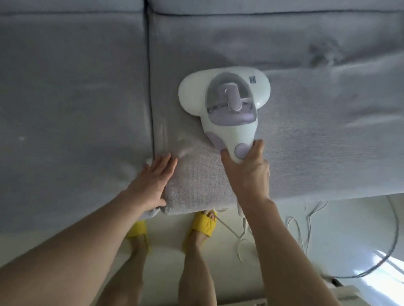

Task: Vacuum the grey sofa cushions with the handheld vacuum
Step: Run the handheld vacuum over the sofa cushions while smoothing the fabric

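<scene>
A white and lilac handheld vacuum lies flat on the right grey seat cushion, its wide head pointing toward the backrest. My right hand grips its handle from behind, near the round lilac button. My left hand rests flat with straight fingers on the cushion's front left corner, beside the seam to the left cushion. A rumpled dark spot marks the fabric at the far right of the cushion.
The grey backrest runs along the top. Below the sofa edge is a pale floor with my feet in yellow slippers, a white cord and a grey cable looping at the right.
</scene>
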